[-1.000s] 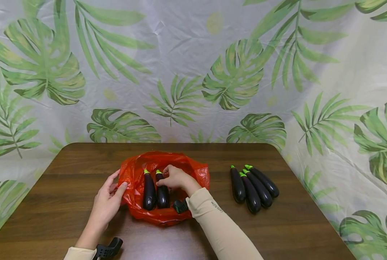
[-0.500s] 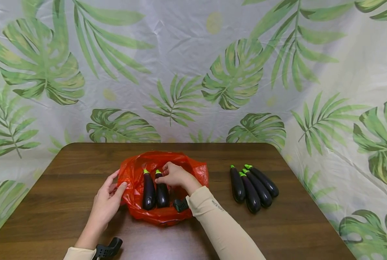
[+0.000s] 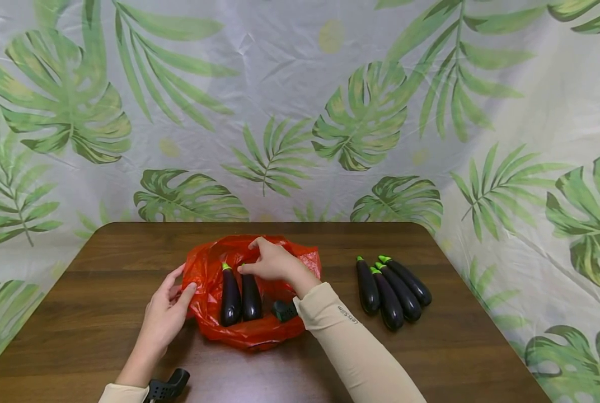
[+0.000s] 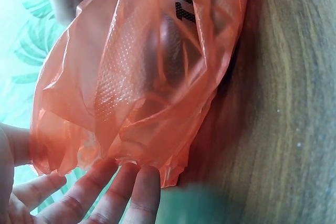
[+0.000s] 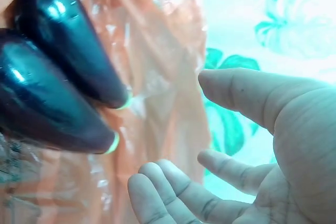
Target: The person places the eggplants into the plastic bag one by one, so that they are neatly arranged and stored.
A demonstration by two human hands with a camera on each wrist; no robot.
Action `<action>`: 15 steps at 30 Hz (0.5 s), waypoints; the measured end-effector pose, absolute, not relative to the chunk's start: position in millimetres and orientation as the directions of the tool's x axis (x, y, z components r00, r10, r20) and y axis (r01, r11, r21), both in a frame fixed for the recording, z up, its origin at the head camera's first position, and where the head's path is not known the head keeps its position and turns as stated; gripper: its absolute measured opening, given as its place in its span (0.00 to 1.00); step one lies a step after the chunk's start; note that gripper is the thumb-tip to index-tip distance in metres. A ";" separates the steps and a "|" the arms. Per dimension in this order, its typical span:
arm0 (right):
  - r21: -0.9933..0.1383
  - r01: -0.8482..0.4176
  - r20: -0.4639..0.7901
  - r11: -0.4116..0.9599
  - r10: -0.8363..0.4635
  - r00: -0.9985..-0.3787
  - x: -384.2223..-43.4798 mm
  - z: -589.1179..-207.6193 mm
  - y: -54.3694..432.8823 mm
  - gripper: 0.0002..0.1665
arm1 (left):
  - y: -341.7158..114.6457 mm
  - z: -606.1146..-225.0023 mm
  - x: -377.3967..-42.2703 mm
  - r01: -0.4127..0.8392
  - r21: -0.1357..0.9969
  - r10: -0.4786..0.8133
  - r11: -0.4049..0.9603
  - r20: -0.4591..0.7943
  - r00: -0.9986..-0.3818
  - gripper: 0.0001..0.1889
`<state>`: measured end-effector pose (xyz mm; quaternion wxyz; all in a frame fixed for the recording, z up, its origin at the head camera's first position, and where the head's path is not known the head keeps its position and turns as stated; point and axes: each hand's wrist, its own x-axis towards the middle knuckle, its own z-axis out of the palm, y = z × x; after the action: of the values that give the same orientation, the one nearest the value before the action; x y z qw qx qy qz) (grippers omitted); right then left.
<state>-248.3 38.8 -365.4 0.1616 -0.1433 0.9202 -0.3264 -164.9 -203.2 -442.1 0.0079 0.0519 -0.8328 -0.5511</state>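
A red plastic bag [image 3: 239,340] lies with its mouth wide on the table, and two dark eggplants rest side by side inside it: a left eggplant [image 3: 231,299] and a right eggplant [image 3: 251,302]. My left hand [image 3: 166,313] holds the bag's left rim between thumb and fingers; the left wrist view shows the thin bag [image 4: 121,72] gathered there. Over the bag, my right hand [image 3: 277,263] is spread above the right eggplant, hiding its green tip in the head view. In the right wrist view, the right hand [image 5: 299,150] is apart from both eggplants, with nothing in its fingers.
Several more eggplants [image 3: 390,305] lie in a group on the wooden table [image 3: 456,347], right of the bag. A leaf-patterned cloth [image 3: 280,101] hangs behind the table. Black wrist devices [image 3: 169,384] sit at both wrists.
My right hand has let go of the right eggplant, its fingers spreading and rising slightly away from it. My left hand keeps its hold on the bag's rim.
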 end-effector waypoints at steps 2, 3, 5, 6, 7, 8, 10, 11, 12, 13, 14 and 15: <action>-0.651 -0.159 -0.209 0.742 -0.377 -0.902 -246.5 -359.1 40.0 0.37 | -203.2 -442.4 -165.0 -0.079 0.918 -0.096 0.388 -0.046 -0.994 0.34; -0.652 -0.161 -0.209 0.741 -0.380 -0.901 -245.6 -356.1 40.8 0.37 | -203.2 -442.6 -165.1 -0.080 0.918 -0.096 0.389 -0.046 -0.994 0.34; -0.652 -0.169 -0.209 0.739 -0.389 -0.897 -243.8 -350.2 42.7 0.37 | -203.4 -443.2 -165.4 -0.080 0.918 -0.095 0.388 -0.046 -0.994 0.34; -0.649 -0.178 -0.205 0.740 -0.395 -0.895 -242.5 -346.9 43.7 0.37 | -203.4 -443.4 -165.5 -0.079 0.918 -0.094 0.387 -0.046 -0.994 0.34; -0.646 -0.185 -0.203 0.740 -0.401 -0.893 -241.4 -343.8 44.6 0.37 | -203.5 -443.7 -165.6 -0.078 0.919 -0.093 0.387 -0.045 -0.995 0.34; -0.641 -0.195 -0.199 0.742 -0.406 -0.892 -240.2 -340.7 45.6 0.38 | -203.5 -443.9 -165.7 -0.077 0.920 -0.093 0.385 -0.045 -0.995 0.34; -0.628 -0.216 -0.187 0.748 -0.414 -0.891 -238.2 -335.0 47.5 0.38 | -203.6 -444.1 -165.7 -0.077 0.921 -0.093 0.383 -0.044 -0.995 0.34; -0.622 -0.226 -0.180 0.750 -0.418 -0.891 -237.2 -332.4 48.5 0.38 | -203.6 -444.2 -165.7 -0.077 0.921 -0.093 0.382 -0.044 -0.995 0.33; -0.618 -0.233 -0.173 0.751 -0.419 -0.891 -236.3 -330.1 49.5 0.39 | -203.6 -444.2 -165.7 -0.078 0.921 -0.094 0.381 -0.045 -0.995 0.33; -0.616 -0.240 -0.168 0.751 -0.422 -0.891 -235.5 -328.2 50.6 0.39 | -203.5 -444.2 -165.8 -0.079 0.921 -0.094 0.381 -0.046 -0.995 0.33; -0.612 -0.246 -0.163 0.752 -0.424 -0.891 -234.9 -326.3 51.8 0.39 | -203.5 -444.1 -165.7 -0.080 0.921 -0.095 0.382 -0.047 -0.994 0.33; -0.612 -0.248 -0.159 0.751 -0.424 -0.892 -234.4 -324.6 53.2 0.40 | -203.4 -444.0 -165.7 -0.082 0.920 -0.095 0.383 -0.049 -0.994 0.33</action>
<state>-234.4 53.2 -324.6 0.1453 -0.1819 0.9243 -0.3024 -165.7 -203.4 -444.0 0.0062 0.0532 -0.8315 -0.5530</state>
